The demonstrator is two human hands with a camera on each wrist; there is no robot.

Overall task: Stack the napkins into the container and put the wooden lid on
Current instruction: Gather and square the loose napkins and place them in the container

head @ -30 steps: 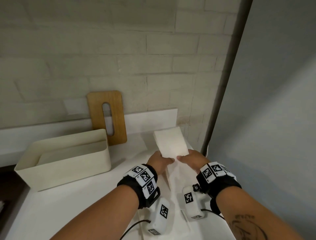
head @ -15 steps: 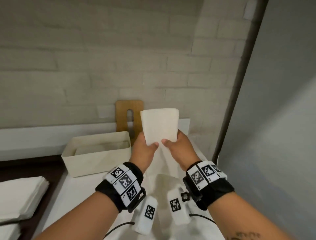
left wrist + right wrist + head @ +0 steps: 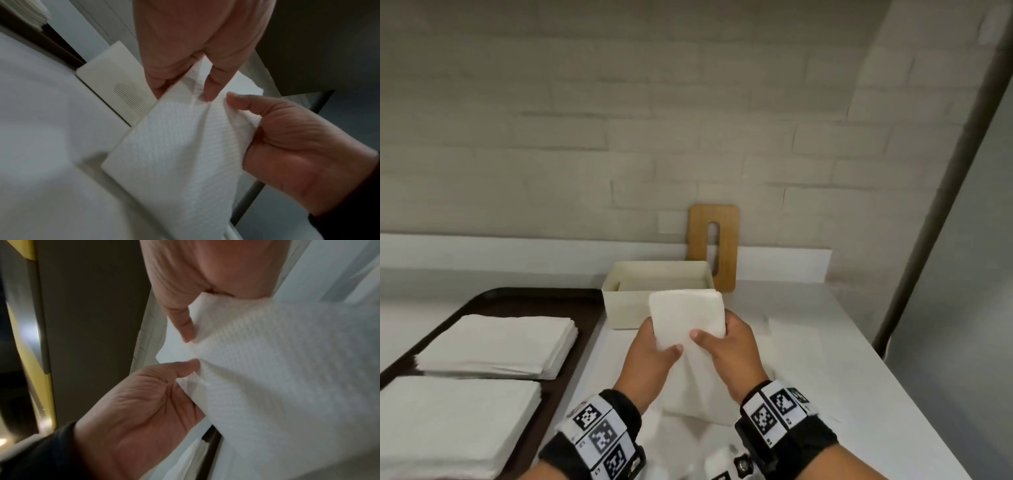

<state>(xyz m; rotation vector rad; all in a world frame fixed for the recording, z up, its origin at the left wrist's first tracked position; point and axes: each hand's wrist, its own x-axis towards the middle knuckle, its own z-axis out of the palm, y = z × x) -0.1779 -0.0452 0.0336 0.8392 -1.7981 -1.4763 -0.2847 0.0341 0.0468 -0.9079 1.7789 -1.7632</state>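
Both hands hold one white folded napkin (image 3: 686,317) up in front of the near wall of the cream container (image 3: 626,308). My left hand (image 3: 661,342) pinches its lower left part and my right hand (image 3: 714,329) its lower right, thumbs on the near face. The napkin's lower part hangs down between my wrists. The left wrist view shows my left hand (image 3: 185,91) pinching the textured napkin (image 3: 174,154). The right wrist view shows my right hand (image 3: 191,331) on the napkin (image 3: 277,369). Some napkins lie inside the container. The wooden lid (image 3: 726,246), with a slot, leans upright against the wall behind it.
A dark brown tray (image 3: 524,296) at the left carries two stacks of white napkins (image 3: 500,342) (image 3: 448,421). The white table (image 3: 825,342) runs to the brick wall at the back. A grey pole (image 3: 928,205) and panel stand at the right.
The napkin was lifted off the table and carried left. It is now held lower, in front of the container. The view has swung left, bringing the tray with napkin stacks into sight.
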